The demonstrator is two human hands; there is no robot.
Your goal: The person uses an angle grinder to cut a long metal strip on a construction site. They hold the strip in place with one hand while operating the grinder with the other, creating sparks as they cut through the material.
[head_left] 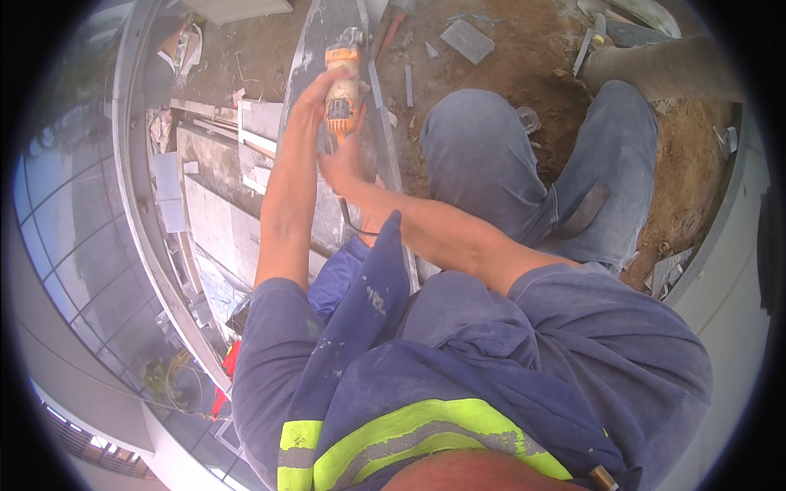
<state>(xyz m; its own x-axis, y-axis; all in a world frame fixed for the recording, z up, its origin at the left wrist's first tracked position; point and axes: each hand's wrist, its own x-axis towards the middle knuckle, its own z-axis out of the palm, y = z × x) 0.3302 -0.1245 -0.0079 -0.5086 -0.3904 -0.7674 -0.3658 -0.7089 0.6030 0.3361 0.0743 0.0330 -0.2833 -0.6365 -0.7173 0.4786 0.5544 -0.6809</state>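
An angle grinder [340, 90] with an orange and pale, dusty body lies lengthwise in both my hands, its metal head [352, 37] pointing away from me. My left hand [322, 92] wraps around the left side of the body. Farther back, my right hand [342, 161] grips the rear end, its fingers partly hidden. A dark cord [350, 219] trails from the tool toward my clothing. Beneath the grinder runs a long grey slab [385, 155], dusty on top. Whether the disc touches the slab cannot be made out.
Legs in blue jeans [483, 155] are bent to the right of the slab. A grey tile piece [467, 41] and thin offcuts lie on the dirt ahead. Boards and panels [217, 221] are stacked at left, beside a metal frame [135, 164] and glass. A thick round pipe [671, 69] lies far right.
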